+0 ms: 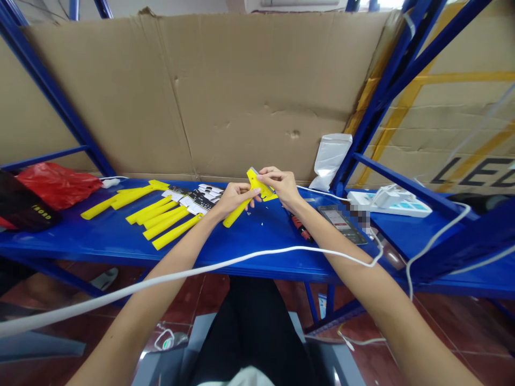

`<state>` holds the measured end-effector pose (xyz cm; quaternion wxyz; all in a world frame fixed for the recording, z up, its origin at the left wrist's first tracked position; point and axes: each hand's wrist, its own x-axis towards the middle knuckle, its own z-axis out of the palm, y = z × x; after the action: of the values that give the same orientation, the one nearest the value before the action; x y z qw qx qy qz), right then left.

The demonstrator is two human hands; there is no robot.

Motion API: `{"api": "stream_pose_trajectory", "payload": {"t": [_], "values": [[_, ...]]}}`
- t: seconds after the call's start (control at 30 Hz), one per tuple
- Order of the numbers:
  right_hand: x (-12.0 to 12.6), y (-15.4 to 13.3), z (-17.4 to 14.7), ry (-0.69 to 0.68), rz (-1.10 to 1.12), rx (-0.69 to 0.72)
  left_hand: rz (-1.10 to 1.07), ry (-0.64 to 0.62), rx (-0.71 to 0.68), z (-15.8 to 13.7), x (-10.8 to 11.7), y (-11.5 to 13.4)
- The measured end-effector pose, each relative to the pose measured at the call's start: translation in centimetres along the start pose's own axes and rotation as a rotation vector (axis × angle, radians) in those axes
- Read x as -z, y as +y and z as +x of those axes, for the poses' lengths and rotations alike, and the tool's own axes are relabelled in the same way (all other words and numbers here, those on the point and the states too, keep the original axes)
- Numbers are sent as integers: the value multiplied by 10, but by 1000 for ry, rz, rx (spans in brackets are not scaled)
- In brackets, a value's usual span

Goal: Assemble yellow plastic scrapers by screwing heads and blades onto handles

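Observation:
A yellow scraper (pixel 236 215) with a wide flat head is tilted above the blue shelf (pixel 225 246). My left hand (pixel 237 198) is closed around its handle near the head. The fingers of my right hand (pixel 280 185) pinch the head close to its pale edge; whether they hold a small part there I cannot tell. A few tiny bright bits (pixel 248 213) lie on the shelf below my hands. Beside my right forearm lies a red and black screwdriver-like tool (pixel 301 228), partly hidden.
Several yellow scrapers (pixel 169 222) lie to the left, with black and white printed cards (pixel 199 198) by them. A red plastic bag (pixel 60 185) is farther left. To the right are a phone (pixel 341 222) and a white power strip (pixel 390 205). A white cable (pixel 241 259) crosses in front.

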<state>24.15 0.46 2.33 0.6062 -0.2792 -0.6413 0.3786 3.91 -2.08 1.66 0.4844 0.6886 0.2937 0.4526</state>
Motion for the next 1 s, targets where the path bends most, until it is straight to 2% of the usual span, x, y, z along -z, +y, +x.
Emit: {"api": "stream_pose_trajectory", "payload": {"t": [0.2,0.33,0.6,0.8,1.0], "values": [[3,-5,3,-31,-30,31,35,80,-147,-1,-3,1],[13,-5,10,18,-47,-44,11,223,-220,1,-2,1],[29,12,17,7,-198,-24,-12,484,-369,4,4,6],[29,20,15,-32,-275,-10,-2,568,-399,6,8,3],[32,26,14,-93,-379,29,-8,591,-400,6,7,3]]}}
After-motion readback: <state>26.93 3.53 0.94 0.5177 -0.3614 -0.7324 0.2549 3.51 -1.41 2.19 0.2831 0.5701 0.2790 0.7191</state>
